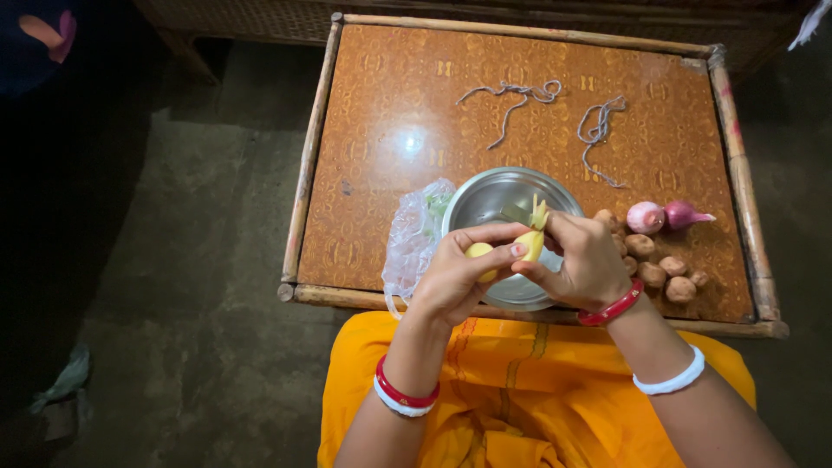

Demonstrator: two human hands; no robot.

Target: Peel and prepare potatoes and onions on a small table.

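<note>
Both hands work over a steel bowl (485,204) at the near edge of the low table (381,130). Left hand (455,277) grips a small yellow-skinned vegetable (530,243), seemingly a potato; right hand (589,260) pinches its far end, where strips of peel stand up. No tool can be made out. Judged progress: peeling is begun on this piece, not finished. Remaining: several small brown potatoes (663,264) sit unpeeled to the right, beside two red onions (663,215). A clear plastic bag (414,234) lies left of the bowl.
</note>
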